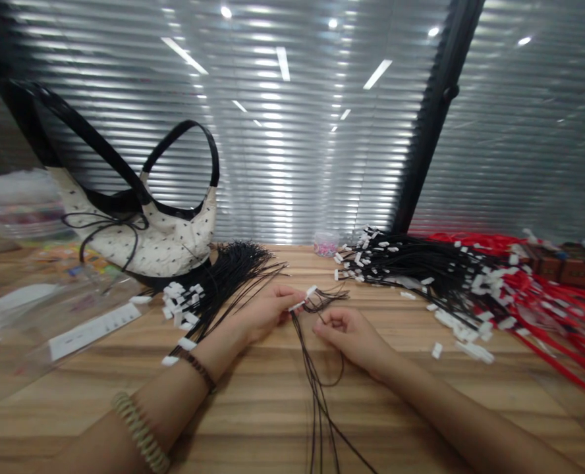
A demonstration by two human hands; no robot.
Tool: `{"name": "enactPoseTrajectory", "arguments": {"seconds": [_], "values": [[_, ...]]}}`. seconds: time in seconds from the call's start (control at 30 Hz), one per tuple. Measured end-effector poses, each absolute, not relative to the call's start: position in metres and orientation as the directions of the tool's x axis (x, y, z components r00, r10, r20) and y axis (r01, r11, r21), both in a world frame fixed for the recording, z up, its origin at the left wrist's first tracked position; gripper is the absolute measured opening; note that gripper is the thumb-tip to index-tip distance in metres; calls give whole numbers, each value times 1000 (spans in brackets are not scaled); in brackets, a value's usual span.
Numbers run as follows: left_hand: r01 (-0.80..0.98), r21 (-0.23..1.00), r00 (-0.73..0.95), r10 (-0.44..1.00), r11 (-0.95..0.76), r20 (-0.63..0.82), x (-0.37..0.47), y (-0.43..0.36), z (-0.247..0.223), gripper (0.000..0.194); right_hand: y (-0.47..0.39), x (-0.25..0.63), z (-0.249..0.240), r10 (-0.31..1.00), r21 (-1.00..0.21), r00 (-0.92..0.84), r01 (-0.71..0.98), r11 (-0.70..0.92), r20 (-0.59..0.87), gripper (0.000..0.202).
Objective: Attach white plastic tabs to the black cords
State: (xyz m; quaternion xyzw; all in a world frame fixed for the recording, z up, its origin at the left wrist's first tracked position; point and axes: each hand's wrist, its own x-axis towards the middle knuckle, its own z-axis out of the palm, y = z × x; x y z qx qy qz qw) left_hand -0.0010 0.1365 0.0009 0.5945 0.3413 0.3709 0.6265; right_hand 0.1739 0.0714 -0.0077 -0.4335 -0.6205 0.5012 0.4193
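At the left hand (267, 311), black cords (313, 377) trail (seemingly pinched).

smooth wood, shiny metal, soft cloth and lots of string

the table (253, 421) looks like wood, smooth and stripy with a soft shine. the blinds (282, 151) look like silvery metal, and lamps glint on shiny glass in front. the handbag (174, 240) looks like soft, crinkly cloth, and its black straps (92, 141) look smooth and a bit glossy, like leather. the thin black strings (313, 375) look smooth and matt, and the little white tag (311, 290) looks like plain plastic. the red strings (470, 243) are smooth too. the strip (95, 331) looks like flat paper. the coil bracelet (139, 431) is all bumpy.
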Motion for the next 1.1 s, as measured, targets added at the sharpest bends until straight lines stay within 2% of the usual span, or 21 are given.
{"name": "enactPoseTrajectory", "arguments": {"seconds": [0.13, 0.23, 0.3, 0.43, 0.53, 0.6, 0.67, 0.73, 0.83, 0.9, 0.97, 1.03, 1.1], "values": [[-270, 960, 362, 931, 71, 33, -14, 145, 18, 18, 77, 199, -1, 837, -995, -546, -60, -76, -31, 23], [-352, 934, 361, 930, 69, 67, -22, 145, 37, 17, 84, 209, -1, 743, -971, -667, -135, -197, -58, 25], [-391, 919, 392, 914, 61, 106, -21, 140, 46, 17, 87, 209, -3, 712, -969, -699, -125, -215, -68, 24], [-413, 907, 497, 855, 83, 148, -11, 126, 55, 21, 91, 206, -8, 773, -938, -630, -213, -273, -82, 14], [-232, 971, 662, 740, 50, 120, -1, 114, 54, 23, 97, 208, -10, 796, -867, -599, -344, -360, -92, 25], [-15, 995, 780, 622, -96, 72, 5, 107, 52, 25, 102, 212, -7, 796, -841, -599, -387, -379, -83, 37], [161, 947, 846, 533, -279, 13, 11, 102, 47, 25, 105, 215, -1, 819, -863, -571, -384, -329, -58, 46], [249, 883, 858, 514, -397, -11, 16, 100, 40, 26, 105, 215, 10, 876, -933, -482, -310, -180, -9, 47], [286, 837, 831, 556, -466, 25, 20, 104, 25, 31, 95, 205, 30, 926, -989, -351, 5, 149, 138, 35], [282, 839, 795, 603, -465, 67, 19, 111, 14, 34, 85, 192, 40, 910, -899, -292, 237, 367, 294, 27], [255, 868, 727, 676, -427, 119, 16, 119, 6, 34, 75, 177, 43, 851, -748, -196, 411, 522, 486, 17], [208, 908, 664, 734, -364, 142, 13, 125, 0, 32, 67, 164, 37, 805, -655, -124, 516, 551, 580, 11], [169, 941, 640, 758, -293, 121, 11, 127, -2, 31, 62, 155, 25, 847, -678, -124, 544, 494, 517, 12]]}}
